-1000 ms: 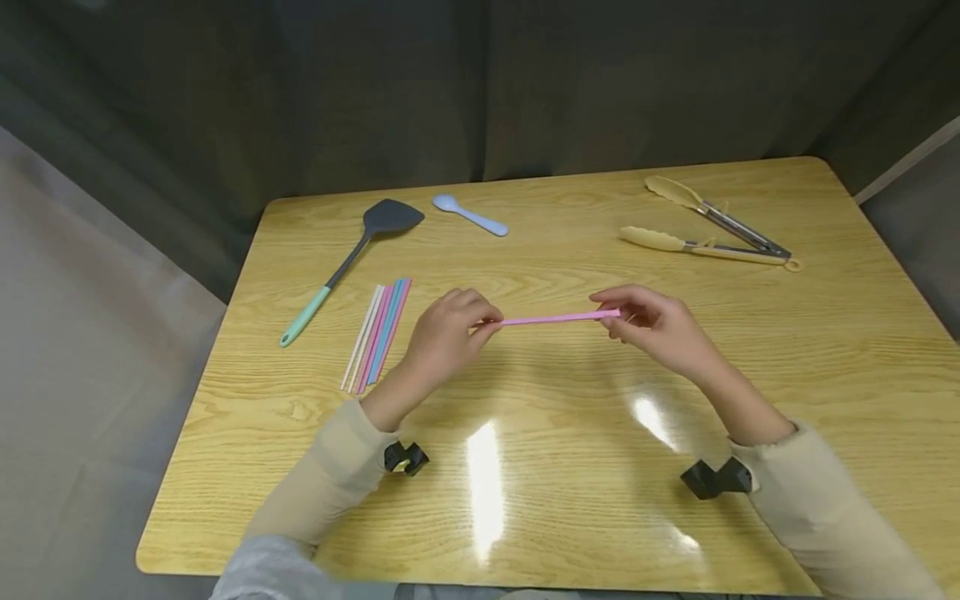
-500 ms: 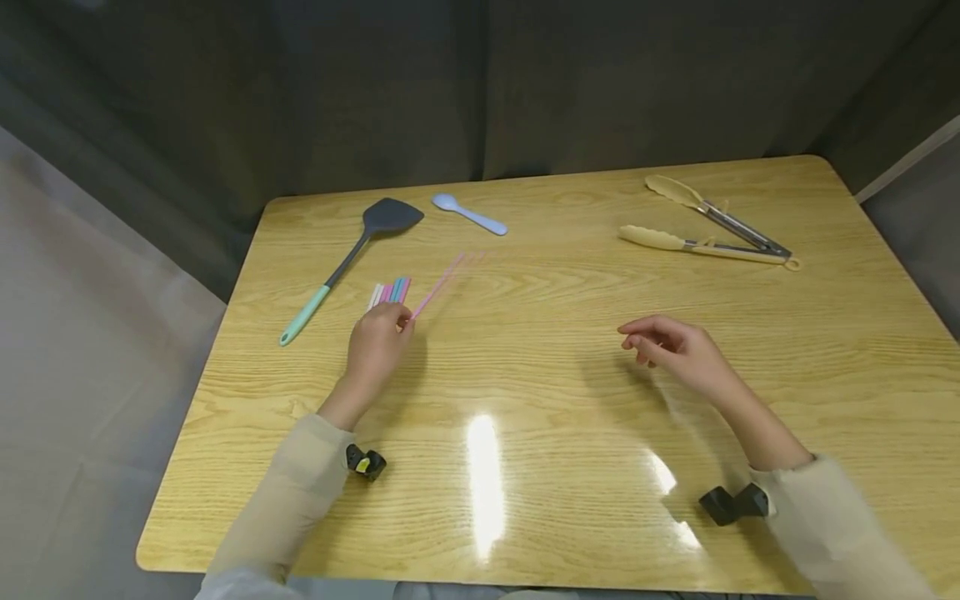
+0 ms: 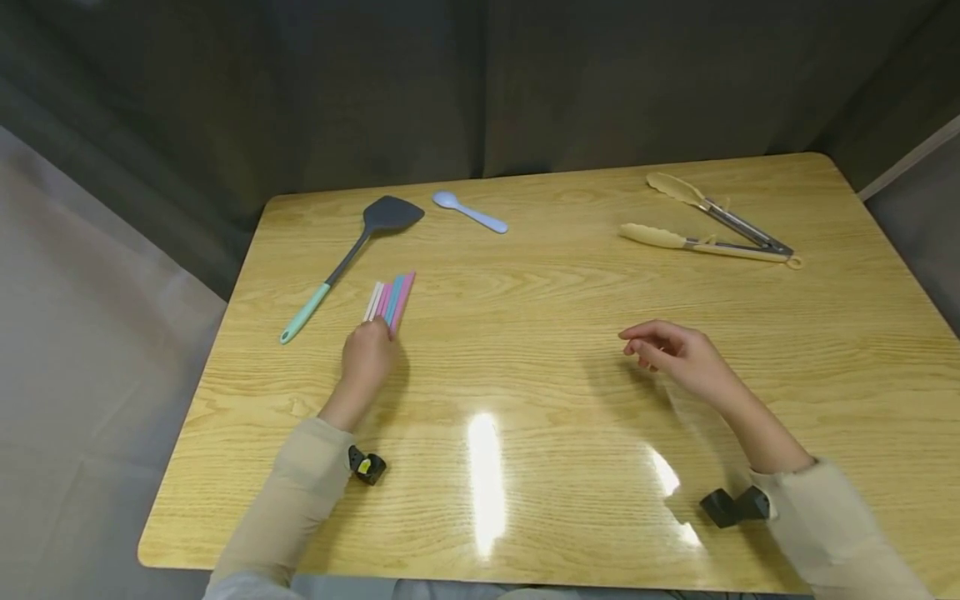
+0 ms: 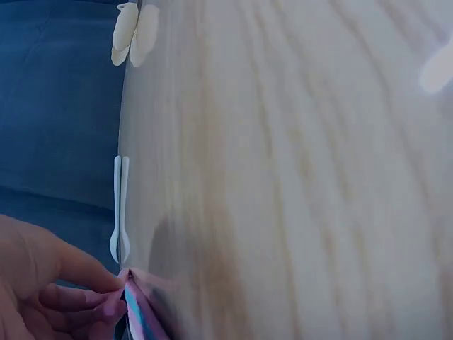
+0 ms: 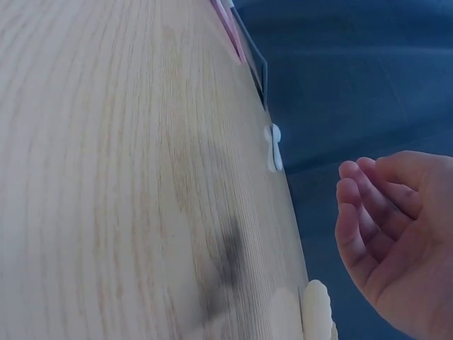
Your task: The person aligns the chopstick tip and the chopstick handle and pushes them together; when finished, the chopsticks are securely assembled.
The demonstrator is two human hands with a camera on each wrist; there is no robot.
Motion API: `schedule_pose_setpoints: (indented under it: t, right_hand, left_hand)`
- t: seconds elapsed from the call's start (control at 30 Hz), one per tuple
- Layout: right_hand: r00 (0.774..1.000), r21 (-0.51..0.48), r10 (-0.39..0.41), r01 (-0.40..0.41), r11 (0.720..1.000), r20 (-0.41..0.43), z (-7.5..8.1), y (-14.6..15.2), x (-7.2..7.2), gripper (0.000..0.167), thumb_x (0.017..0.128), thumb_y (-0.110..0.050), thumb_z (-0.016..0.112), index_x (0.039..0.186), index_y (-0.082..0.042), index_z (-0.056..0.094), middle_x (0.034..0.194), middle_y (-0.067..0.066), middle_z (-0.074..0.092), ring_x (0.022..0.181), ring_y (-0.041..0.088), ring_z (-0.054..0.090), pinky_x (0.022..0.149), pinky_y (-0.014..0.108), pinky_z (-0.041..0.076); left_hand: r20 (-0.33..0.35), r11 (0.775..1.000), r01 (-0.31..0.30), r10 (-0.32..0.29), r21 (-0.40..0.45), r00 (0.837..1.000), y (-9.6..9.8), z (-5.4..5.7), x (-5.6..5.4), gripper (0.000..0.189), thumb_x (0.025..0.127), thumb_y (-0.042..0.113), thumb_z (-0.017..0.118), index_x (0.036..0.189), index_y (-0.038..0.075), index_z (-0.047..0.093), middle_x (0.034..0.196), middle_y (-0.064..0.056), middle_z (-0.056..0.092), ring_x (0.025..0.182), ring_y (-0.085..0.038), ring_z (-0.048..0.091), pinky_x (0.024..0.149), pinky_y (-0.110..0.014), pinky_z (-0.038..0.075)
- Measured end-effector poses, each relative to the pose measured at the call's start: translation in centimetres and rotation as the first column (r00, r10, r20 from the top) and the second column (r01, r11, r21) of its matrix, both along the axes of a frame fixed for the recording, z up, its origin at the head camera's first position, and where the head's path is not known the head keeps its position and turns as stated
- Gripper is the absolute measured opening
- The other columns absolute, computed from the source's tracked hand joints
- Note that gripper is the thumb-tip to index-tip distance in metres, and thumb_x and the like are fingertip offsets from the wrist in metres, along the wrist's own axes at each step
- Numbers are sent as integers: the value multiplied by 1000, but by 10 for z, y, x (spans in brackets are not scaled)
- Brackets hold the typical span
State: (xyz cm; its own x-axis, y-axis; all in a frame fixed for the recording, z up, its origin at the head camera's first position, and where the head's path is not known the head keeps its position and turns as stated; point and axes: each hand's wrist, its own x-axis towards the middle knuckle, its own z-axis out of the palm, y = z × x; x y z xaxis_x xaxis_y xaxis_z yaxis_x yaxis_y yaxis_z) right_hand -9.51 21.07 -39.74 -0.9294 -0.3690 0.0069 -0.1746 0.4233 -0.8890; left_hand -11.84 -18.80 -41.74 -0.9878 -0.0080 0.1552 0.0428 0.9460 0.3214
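A row of pink, blue and white chopsticks (image 3: 377,297) lies side by side at the left of the table. My left hand (image 3: 367,357) is at their near ends and covers them in the head view. In the left wrist view its thumb and forefinger pinch the end of a pink chopstick (image 4: 145,304), tight against the rest of the row. On the other side, my right hand (image 3: 678,354) hovers over the table with loosely bent fingers and nothing in it. The right wrist view shows the same hand (image 5: 403,234) with its palm bare.
A dark spatula (image 3: 390,215) with a mint handle lies left of the chopsticks. Behind them is a small light-blue spoon (image 3: 471,212). Yellow tongs (image 3: 712,225) lie spread at the back right of the wooden table (image 3: 510,367), and a dark curtain (image 3: 480,92) hangs behind it.
My left hand has carried the pink chopstick leftward from between both hands, turned it and lowered it beside the row. The right hand has let go and drawn back slightly.
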Motion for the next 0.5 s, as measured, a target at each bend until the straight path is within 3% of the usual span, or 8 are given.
schedule_pose_setpoints:
  t: [0.2,0.5]
  right_hand:
    - [1000,8,0,0,1000,11,1,0,1,26,93,-13,49,111,3,57,88,-1,62,72,15,58,61,26,50]
    - [1000,13,-15,15,1000,10,-5,3,1,27,93,-18,50,111,0,58,90,15,61,73,20,58,60,27,50]
  left_hand:
    - [86,1000,-13,13,4,996,1,-5,0,3,75,-6,51,73,-5,50,65,-21,56,54,-31,55,47,-38,46]
    - [140,1000,-19,21,-12,990,0,-6,-1,8,80,-3,50,72,-5,52,66,-20,56,58,-33,56,52,-41,46]
